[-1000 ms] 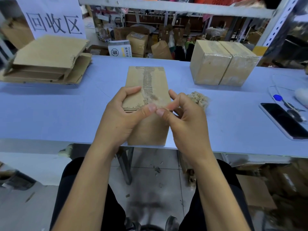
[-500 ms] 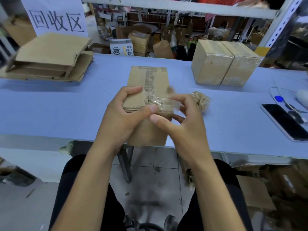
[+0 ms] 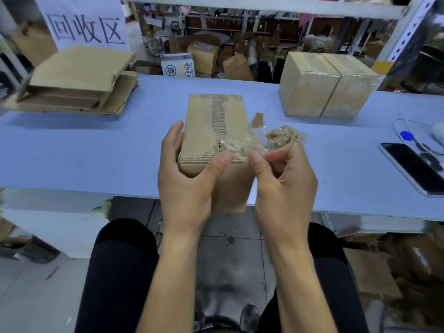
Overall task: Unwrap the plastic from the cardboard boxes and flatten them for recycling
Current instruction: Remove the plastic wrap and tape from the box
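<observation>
Box: the small cardboard box [image 3: 213,131] stands at the near edge of the surface [image 3: 96,152], its near end overhanging toward the person's lap. It looks light and stiff-walled, easy for one hand to steady. The top face is scuffed where its paper skin has torn off in a ragged strip.
Tape: a clear plastic tape strip [image 3: 240,145] lifts off the top face toward the right, thin, stretchy and sticky, likely to tear or cling to fingers. A scrap of torn cardboard hangs on it.
Left hand: the left hand [image 3: 189,179] clasps the box's left side, thumb pressed on the top near edge by the peel line.
Right hand: the right hand [image 3: 283,179] pinches the free tape end between thumb and forefinger and also holds a wad of balled tape [image 3: 283,138].
Best hold: probably low on the tape, close to the peel line.
Room: open surface to the right of the box, up to the phone [image 3: 413,167] and cable.
Neighbours: two wrapped boxes [image 3: 329,85] sit far right; the flattened cardboard stack [image 3: 77,80] lies far left, both well apart.
</observation>
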